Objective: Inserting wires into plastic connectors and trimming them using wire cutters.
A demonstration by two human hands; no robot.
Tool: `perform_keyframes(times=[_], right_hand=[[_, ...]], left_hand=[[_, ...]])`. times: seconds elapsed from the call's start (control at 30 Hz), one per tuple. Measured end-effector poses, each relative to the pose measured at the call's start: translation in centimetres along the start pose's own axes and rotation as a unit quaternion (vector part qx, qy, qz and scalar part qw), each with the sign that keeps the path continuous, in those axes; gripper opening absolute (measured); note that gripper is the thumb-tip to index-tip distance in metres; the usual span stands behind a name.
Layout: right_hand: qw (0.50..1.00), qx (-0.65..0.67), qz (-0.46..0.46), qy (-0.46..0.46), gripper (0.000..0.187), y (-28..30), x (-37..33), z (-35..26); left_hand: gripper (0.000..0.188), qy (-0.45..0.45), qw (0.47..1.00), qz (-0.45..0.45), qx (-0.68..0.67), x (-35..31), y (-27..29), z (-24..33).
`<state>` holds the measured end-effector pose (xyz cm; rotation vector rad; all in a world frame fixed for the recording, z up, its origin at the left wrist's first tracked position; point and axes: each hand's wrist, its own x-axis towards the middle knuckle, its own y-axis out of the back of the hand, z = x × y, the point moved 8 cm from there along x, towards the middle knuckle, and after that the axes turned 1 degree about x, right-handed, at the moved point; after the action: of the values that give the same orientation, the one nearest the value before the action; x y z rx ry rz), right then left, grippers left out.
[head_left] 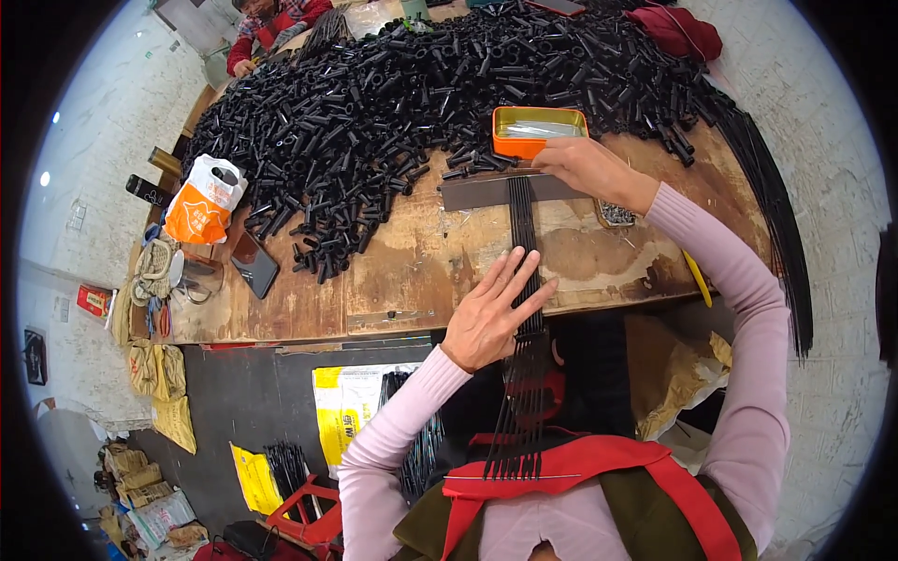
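Several thin black rods [524, 220] lie side by side from a dark flat bar [468, 194] on the table down over its edge to my lap. My left hand [491, 313] rests flat across them, fingers stretched out and open. Beyond the bar, my right hand [589, 170] is closed in a pinch just in front of an orange tin [528, 148]. Whatever its fingertips hold is too small to make out. Inside the tin lie thin pale sticks [543, 129]. A small tray of metal bits [617, 215] sits under my right wrist, partly hidden.
A large heap of black tubular parts [374, 122] covers the table's far side. At left are a phone [254, 264], a glass mug [196, 276] and an orange-white bag [201, 201]. Long black rods [781, 224] hang off the right edge. Another person [271, 28] sits at the far left.
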<state>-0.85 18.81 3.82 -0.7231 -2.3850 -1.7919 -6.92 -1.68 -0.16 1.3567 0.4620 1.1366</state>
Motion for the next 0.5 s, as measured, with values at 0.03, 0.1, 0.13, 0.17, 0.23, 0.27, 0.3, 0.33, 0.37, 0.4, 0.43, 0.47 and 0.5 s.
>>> perform_keyframes(times=[0.03,0.1,0.13,0.17,0.23,0.27,0.3,0.33,0.37,0.4,0.43,0.47,0.5], right_hand=[[1.000,0.007,-0.001,-0.011,0.018,0.0,0.3,0.0],[1.000,0.014,-0.003,-0.023,0.017,-0.2,0.7,0.0],[0.999,0.023,0.003,-0.022,0.016,-0.2,0.8,0.1],[0.999,0.031,0.009,-0.021,0.016,-0.2,0.9,0.1],[0.999,0.037,0.034,-0.008,0.016,-0.3,1.0,-0.1],[0.997,0.042,0.058,0.005,0.016,0.0,1.0,-0.3],[0.997,0.042,0.058,0.006,0.016,0.1,1.0,-0.6],[0.997,0.022,0.069,-0.005,0.016,0.5,0.7,-0.7],[0.997,0.003,0.080,-0.015,0.016,1.0,0.5,-0.7],[0.997,0.003,0.080,-0.013,0.016,1.4,0.2,-0.8],[0.997,-0.057,0.033,-0.049,0.017,1.2,-0.1,-0.2],[0.989,-0.117,-0.014,-0.085,0.018,0.8,-0.3,0.4],[0.989,-0.119,-0.013,-0.086,0.018,0.8,-0.4,0.5]], left_hand=[[0.081,0.001,1.000,0.000,0.000,0.0,0.0,0.0],[0.080,-0.001,1.000,0.000,0.005,-0.1,0.0,0.0],[0.080,-0.002,1.000,0.000,0.005,0.0,0.0,0.0],[0.080,-0.001,1.000,0.001,-0.002,0.0,0.1,0.1],[0.080,0.000,1.000,0.002,-0.007,0.0,0.1,0.1],[0.080,-0.002,1.000,0.003,-0.006,0.0,0.1,0.1],[0.080,-0.002,1.000,0.005,-0.004,-0.1,0.1,0.1],[0.080,-0.001,1.000,0.005,-0.004,-0.1,0.1,0.0],[0.080,-0.001,1.000,0.004,-0.002,-0.2,0.1,0.0],[0.080,-0.001,1.000,0.003,0.000,-0.2,0.1,0.1],[0.080,0.000,1.000,0.004,0.001,-0.2,0.2,0.1],[0.082,0.004,1.000,0.000,-0.002,-0.2,0.1,0.0],[0.085,0.005,1.000,-0.003,-0.006,0.1,0.2,0.1]])
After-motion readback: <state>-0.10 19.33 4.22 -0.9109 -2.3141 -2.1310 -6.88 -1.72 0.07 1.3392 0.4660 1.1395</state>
